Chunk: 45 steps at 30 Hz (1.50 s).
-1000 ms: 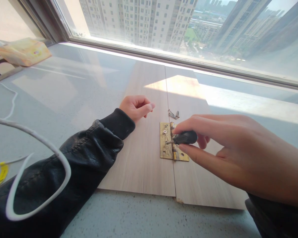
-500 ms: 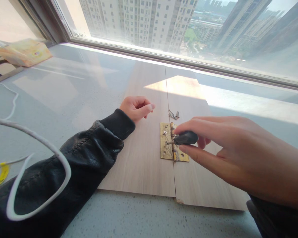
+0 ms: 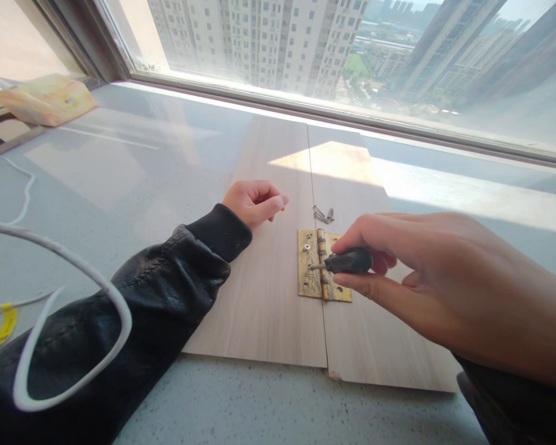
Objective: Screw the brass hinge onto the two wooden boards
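Note:
Two pale wooden boards, the left one and the right one, lie side by side. A brass hinge lies across their seam, with a screw in its left leaf. My right hand pinches the black handle of a screwdriver, whose tip is on the left leaf at the middle hole. Beyond the hinge, several loose screws rest near the seam. My left hand rests on the left board with its fingers curled closed and nothing visible in them.
A white cable loops over my left sleeve, with a yellow tag beside it. At the far left is a tissue pack. A window frame runs along the back of the speckled counter.
My right hand has shifted slightly right and its fingers have changed position on the screwdriver handle. My left hand has hardly moved.

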{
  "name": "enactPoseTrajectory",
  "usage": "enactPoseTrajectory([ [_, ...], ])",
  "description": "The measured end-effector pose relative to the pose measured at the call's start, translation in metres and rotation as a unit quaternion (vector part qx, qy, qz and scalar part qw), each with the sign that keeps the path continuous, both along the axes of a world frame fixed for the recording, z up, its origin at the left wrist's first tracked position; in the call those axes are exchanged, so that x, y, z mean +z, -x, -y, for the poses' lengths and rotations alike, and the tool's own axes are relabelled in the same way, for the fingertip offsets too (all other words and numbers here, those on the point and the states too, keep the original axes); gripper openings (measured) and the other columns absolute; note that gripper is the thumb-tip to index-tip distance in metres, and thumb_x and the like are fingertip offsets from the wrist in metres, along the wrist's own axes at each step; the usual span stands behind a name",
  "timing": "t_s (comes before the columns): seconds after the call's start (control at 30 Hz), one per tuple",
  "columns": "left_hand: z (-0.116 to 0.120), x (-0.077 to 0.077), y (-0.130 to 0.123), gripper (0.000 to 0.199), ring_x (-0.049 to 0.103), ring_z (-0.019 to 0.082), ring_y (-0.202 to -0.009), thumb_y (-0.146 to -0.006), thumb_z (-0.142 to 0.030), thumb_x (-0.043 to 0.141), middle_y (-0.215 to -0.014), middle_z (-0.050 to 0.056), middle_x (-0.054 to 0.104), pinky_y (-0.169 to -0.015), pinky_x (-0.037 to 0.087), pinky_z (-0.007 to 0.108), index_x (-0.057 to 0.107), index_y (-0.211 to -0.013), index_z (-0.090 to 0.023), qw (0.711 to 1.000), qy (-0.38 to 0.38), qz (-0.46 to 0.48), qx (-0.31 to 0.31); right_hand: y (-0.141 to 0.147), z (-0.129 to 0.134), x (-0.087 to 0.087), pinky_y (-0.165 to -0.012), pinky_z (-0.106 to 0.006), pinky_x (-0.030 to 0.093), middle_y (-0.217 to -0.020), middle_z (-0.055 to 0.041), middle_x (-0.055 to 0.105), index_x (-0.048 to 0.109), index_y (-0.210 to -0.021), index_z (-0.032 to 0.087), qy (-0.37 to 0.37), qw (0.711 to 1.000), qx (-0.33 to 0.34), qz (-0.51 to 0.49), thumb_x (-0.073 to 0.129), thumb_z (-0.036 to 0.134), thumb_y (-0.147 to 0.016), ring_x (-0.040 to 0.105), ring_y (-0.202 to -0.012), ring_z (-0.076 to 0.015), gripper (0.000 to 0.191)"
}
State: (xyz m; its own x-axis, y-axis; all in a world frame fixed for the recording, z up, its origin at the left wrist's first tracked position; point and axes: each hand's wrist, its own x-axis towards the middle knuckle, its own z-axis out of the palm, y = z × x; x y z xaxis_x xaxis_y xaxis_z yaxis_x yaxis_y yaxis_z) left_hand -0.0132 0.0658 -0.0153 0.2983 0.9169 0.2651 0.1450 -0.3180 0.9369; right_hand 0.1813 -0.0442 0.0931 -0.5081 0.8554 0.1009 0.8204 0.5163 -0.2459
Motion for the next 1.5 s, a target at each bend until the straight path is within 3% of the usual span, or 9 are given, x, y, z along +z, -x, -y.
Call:
enactPoseTrajectory([
  [0.23, 0.002, 0.001, 0.000, 0.019, 0.038, 0.004, -0.040, -0.075, -0.027, 0.063, -0.045, -0.005, 0.052, -0.042, 0.030, 0.018, 0.062, -0.061, -0.013, 1.000, 0.002, -0.003, 0.007, 0.004, -0.001, -0.003, -0.037, -0.028, 0.028, -0.049, 0.0024, 0.050, 0.063, -0.079, 0.020, -0.019, 1.000, 0.010, 0.008, 0.060, 0.029, -0.081, 0.038, -0.041, -0.0136, 0.009],
  [0.4, 0.001, 0.001, 0.000, 0.020, 0.038, 0.004, -0.040, -0.075, -0.028, 0.063, -0.045, -0.005, 0.052, -0.042, 0.030, 0.018, 0.062, -0.061, -0.013, 1.000, 0.001, 0.001, 0.001, 0.006, -0.003, -0.005, -0.039, -0.025, 0.026, -0.046, 0.0046, 0.045, 0.053, -0.068, 0.021, -0.053, 0.999, -0.004, 0.008, 0.068, 0.039, -0.078, 0.036, -0.038, -0.0106, 0.026],
  [0.77, 0.003, 0.002, -0.001, 0.020, 0.038, 0.004, -0.040, -0.075, -0.027, 0.063, -0.045, -0.005, 0.051, -0.043, 0.030, 0.018, 0.061, -0.061, -0.013, 1.000, 0.008, 0.010, -0.003, 0.021, -0.001, -0.011, -0.042, -0.027, 0.019, -0.042, 0.0037, 0.023, 0.025, -0.054, 0.023, -0.077, 0.989, -0.110, 0.059, 0.051, 0.054, -0.081, 0.014, -0.045, -0.0109, 0.048],
  [0.9, 0.001, 0.001, 0.000, 0.020, 0.039, 0.004, -0.040, -0.075, -0.028, 0.063, -0.045, -0.005, 0.052, -0.042, 0.030, 0.018, 0.061, -0.061, -0.013, 1.000, 0.003, 0.001, -0.006, 0.017, -0.006, -0.013, -0.047, -0.029, 0.023, -0.045, 0.0007, 0.039, 0.042, -0.055, 0.022, -0.068, 0.989, -0.116, 0.061, 0.049, 0.053, -0.084, 0.027, -0.045, -0.0128, 0.042],
  [1.0, -0.001, 0.001, 0.001, 0.021, 0.039, 0.004, -0.040, -0.074, -0.029, 0.063, -0.045, -0.004, 0.053, -0.041, 0.030, 0.018, 0.061, -0.061, -0.013, 1.000, 0.000, -0.008, -0.015, 0.013, -0.006, -0.013, -0.049, -0.029, 0.031, -0.055, 0.0009, 0.055, 0.064, -0.086, 0.023, -0.079, 0.993, -0.079, 0.024, 0.057, 0.042, -0.084, 0.044, -0.049, -0.0146, 0.020],
  [1.07, -0.001, 0.001, 0.001, 0.021, 0.039, 0.004, -0.040, -0.074, -0.029, 0.063, -0.045, -0.004, 0.053, -0.042, 0.030, 0.018, 0.061, -0.061, -0.013, 1.000, 0.001, -0.005, -0.013, 0.012, -0.005, -0.013, -0.049, -0.028, 0.033, -0.055, 0.0029, 0.056, 0.065, -0.088, 0.022, -0.056, 0.998, -0.041, -0.013, 0.059, 0.035, -0.084, 0.046, -0.048, -0.0127, 0.015],
  [1.17, 0.001, 0.001, 0.000, 0.020, 0.039, 0.004, -0.040, -0.075, -0.028, 0.063, -0.045, -0.004, 0.052, -0.042, 0.030, 0.018, 0.061, -0.061, -0.013, 1.000, 0.005, 0.003, -0.005, 0.012, -0.005, -0.010, -0.047, -0.027, 0.033, -0.051, 0.0036, 0.053, 0.063, -0.070, 0.021, 0.006, 0.999, -0.011, -0.030, 0.058, 0.036, -0.085, 0.044, -0.045, -0.0100, 0.022],
  [1.27, 0.000, 0.001, 0.000, 0.020, 0.039, 0.004, -0.040, -0.075, -0.029, 0.062, -0.045, -0.004, 0.053, -0.041, 0.029, 0.018, 0.061, -0.061, -0.013, 1.000, 0.005, -0.004, -0.009, 0.008, -0.004, -0.004, -0.046, -0.026, 0.036, -0.054, 0.0037, 0.056, 0.067, -0.076, 0.022, 0.038, 0.999, -0.009, -0.034, 0.057, 0.038, -0.086, 0.047, -0.046, -0.0095, 0.021],
  [1.5, -0.003, -0.001, 0.002, 0.020, 0.040, 0.005, -0.040, -0.074, -0.029, 0.062, -0.045, -0.004, 0.053, -0.040, 0.029, 0.018, 0.062, -0.061, -0.014, 1.000, -0.008, -0.018, -0.016, -0.007, -0.001, 0.007, -0.044, -0.028, 0.043, -0.066, 0.0003, 0.066, 0.069, -0.084, 0.025, 0.010, 0.996, -0.077, -0.044, 0.061, 0.045, -0.081, 0.056, -0.050, -0.0140, 0.022],
])
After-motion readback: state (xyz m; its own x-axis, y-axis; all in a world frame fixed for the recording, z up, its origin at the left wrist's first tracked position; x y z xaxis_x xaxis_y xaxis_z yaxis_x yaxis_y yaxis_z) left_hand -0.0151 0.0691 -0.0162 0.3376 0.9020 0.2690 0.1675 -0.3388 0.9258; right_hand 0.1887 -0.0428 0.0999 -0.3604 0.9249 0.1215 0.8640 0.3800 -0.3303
